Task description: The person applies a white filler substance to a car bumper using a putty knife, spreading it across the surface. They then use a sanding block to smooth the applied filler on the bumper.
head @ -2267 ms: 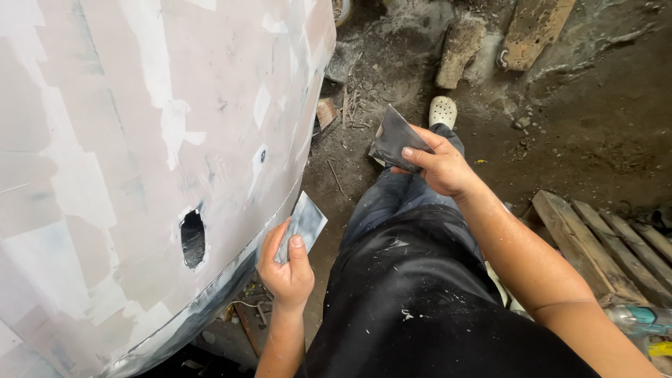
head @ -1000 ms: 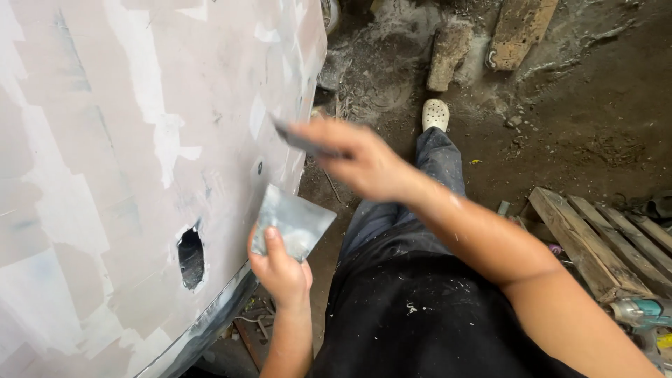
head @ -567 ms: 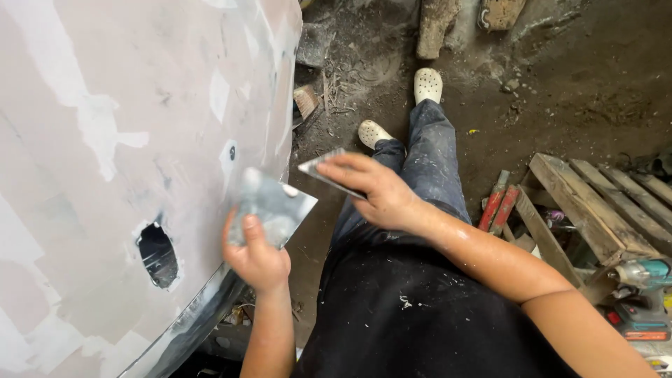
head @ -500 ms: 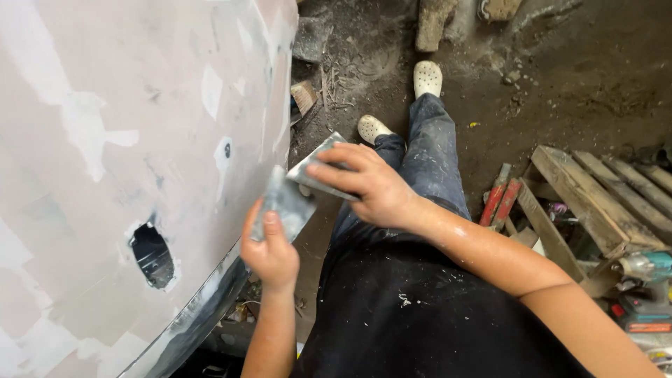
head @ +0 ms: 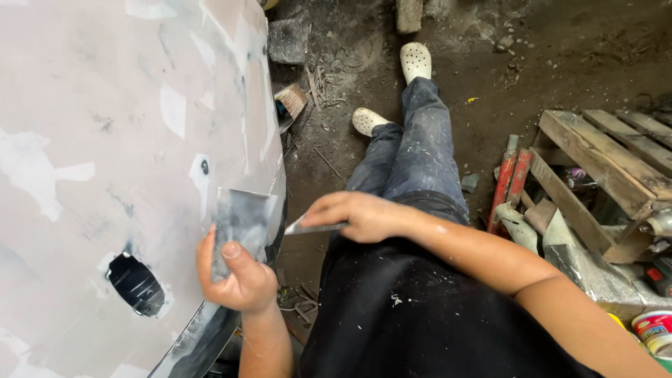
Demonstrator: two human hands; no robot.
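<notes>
1. Left hand [head: 238, 280] closed around a flat metal mixing plate [head: 241, 220] – thumb across its face, held just beside the filler-patched car body panel [head: 105, 140].
2. Right hand [head: 353, 217] pinching a thin putty spreader [head: 308, 227], fingers [head: 329, 206] curled shut on it – tip near the plate's edge.
3. Wooden pallet [head: 602, 168] well apart, on the dirt floor.

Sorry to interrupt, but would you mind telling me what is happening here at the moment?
A person sits on the dirt floor beside a patchy grey-and-pink car body panel. The left hand holds a flat metal plate smeared with grey filler up against the panel. The right hand grips a thin spreader blade, its tip just beside the plate. A dark hole shows low in the panel.
</notes>
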